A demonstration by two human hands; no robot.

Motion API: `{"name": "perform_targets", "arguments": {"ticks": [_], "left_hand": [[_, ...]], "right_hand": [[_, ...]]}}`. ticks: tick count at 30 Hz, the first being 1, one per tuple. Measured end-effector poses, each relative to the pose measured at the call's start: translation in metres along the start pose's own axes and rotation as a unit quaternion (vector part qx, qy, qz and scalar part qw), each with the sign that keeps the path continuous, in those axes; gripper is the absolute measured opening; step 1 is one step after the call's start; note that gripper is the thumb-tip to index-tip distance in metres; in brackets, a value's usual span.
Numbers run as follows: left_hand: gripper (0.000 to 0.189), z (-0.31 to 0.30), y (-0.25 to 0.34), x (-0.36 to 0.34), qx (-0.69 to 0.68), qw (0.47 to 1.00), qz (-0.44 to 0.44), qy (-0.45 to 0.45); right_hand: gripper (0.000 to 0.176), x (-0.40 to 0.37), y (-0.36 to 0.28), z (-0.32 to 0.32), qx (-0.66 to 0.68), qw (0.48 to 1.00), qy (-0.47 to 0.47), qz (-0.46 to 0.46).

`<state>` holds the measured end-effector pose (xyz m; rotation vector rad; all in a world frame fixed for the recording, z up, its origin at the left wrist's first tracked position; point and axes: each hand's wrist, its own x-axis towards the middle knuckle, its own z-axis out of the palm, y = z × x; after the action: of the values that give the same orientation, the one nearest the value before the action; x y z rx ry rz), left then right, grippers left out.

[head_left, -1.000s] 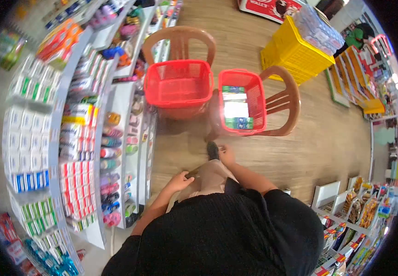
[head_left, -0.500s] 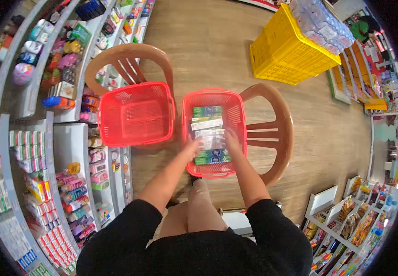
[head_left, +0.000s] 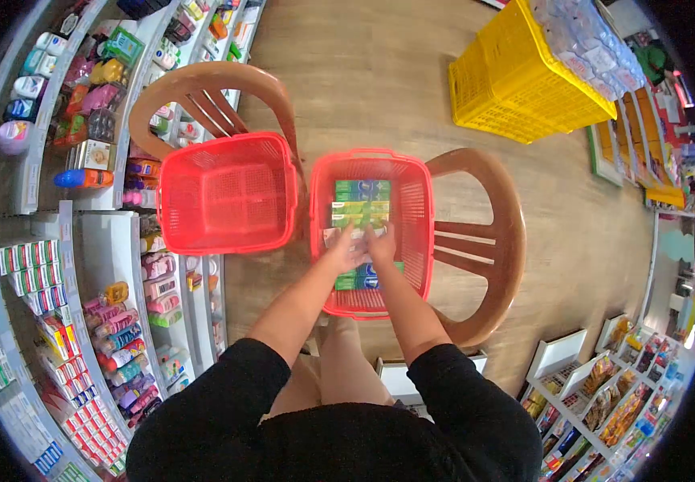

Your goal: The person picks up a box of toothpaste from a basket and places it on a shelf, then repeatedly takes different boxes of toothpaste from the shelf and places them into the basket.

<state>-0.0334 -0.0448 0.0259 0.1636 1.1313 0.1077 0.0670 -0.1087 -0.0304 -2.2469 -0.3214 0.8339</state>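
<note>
Shop aisle (head_left: 347, 72), boxes (head_left: 361, 210) around hands (head_left: 350, 252)

Shop, minimart type, by the stock: gray-white shelving (head_left: 110, 249) down L side of frame, pkd w/ rows of small boxes (head_left: 97, 434), lower L, & bottles (head_left: 125, 353); rack (head_left: 556, 355) w/ bagged goods (head_left: 627, 411), lower R; yellow crate (head_left: 516, 76) w/ plastic-wrapped bottle pks (head_left: 596, 48) on top, upper R; red hand basket (head_left: 418, 241) w/ boxed goods (head_left: 362, 194), ctr.

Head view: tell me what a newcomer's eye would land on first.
Probably the central red basket, the left hand and right hand close together among its green boxes. Next, a second red basket at left, by a brown chair, and the bright yellow crate at upper right.
</note>
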Motion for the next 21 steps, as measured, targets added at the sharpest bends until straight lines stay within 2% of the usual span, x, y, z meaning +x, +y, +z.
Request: {"name": "perform_targets", "arguments": {"ticks": [1, 2, 4, 5, 6, 8, 9, 10, 12, 14, 16, 17, 19, 20, 21], "left_hand": [[0.075, 0.004, 0.001, 0.006, -0.033, 0.998, -0.058, -0.02], [0.075, 0.007, -0.003, 0.01, -0.035, 0.998, -0.054, -0.025], [0.073, 0.02, -0.01, -0.002, 0.014, 1.0, -0.016, -0.011], [0.075, 0.021, -0.012, -0.009, 0.025, 0.999, -0.003, 0.019], [0.075, 0.017, -0.015, -0.01, 0.018, 1.0, -0.004, 0.017], [0.081, 0.001, -0.018, -0.004, 0.021, 0.997, -0.019, 0.078], [0.083, -0.015, -0.024, 0.003, 0.023, 0.999, -0.018, 0.02], [0.083, -0.02, -0.02, -0.007, 0.018, 1.0, -0.013, 0.021], [0.081, -0.025, -0.013, -0.033, -0.012, 0.998, -0.064, -0.011], [0.076, -0.016, -0.001, -0.072, -0.039, 0.998, -0.045, 0.024], [0.071, -0.022, 0.007, -0.096, -0.108, 0.993, 0.013, -0.056], [0.062, -0.022, 0.015, -0.123, -0.163, 0.967, 0.047, -0.193], [0.06, -0.039, 0.024, -0.141, -0.19, 0.954, 0.063, -0.223], [0.057, -0.048, 0.025, -0.15, -0.211, 0.942, 0.069, -0.252], [0.049, -0.045, 0.029, -0.187, -0.231, 0.942, 0.11, -0.22]], "right_hand": [[0.051, 0.003, 0.009, 0.004, 0.016, 1.0, 0.011, 0.004], [0.051, 0.012, 0.015, 0.009, 0.015, 1.0, 0.013, -0.002], [0.048, 0.025, 0.03, 0.014, 0.068, 0.996, 0.029, 0.05], [0.047, 0.026, 0.027, 0.012, 0.154, 0.98, 0.005, 0.125], [0.047, 0.021, 0.022, 0.005, 0.146, 0.982, 0.004, 0.123], [0.05, 0.009, 0.006, -0.008, 0.312, 0.941, -0.069, 0.111], [0.052, -0.006, -0.013, -0.023, 0.296, 0.947, -0.089, 0.088], [0.052, -0.017, -0.021, -0.03, 0.294, 0.947, -0.095, 0.084], [0.058, -0.047, -0.035, -0.044, 0.197, 0.967, -0.101, -0.123], [0.06, -0.086, -0.059, -0.061, 0.218, 0.953, -0.131, -0.166], [0.053, -0.143, -0.103, -0.091, 0.021, 0.92, -0.116, -0.374], [0.053, -0.165, -0.115, -0.102, 0.02, 0.916, -0.122, -0.382], [0.046, -0.202, -0.131, -0.116, -0.035, 0.824, -0.226, -0.518], [0.046, -0.215, -0.132, -0.119, -0.035, 0.817, -0.235, -0.526], [0.044, -0.225, -0.134, -0.121, -0.047, 0.766, -0.246, -0.592]]}}
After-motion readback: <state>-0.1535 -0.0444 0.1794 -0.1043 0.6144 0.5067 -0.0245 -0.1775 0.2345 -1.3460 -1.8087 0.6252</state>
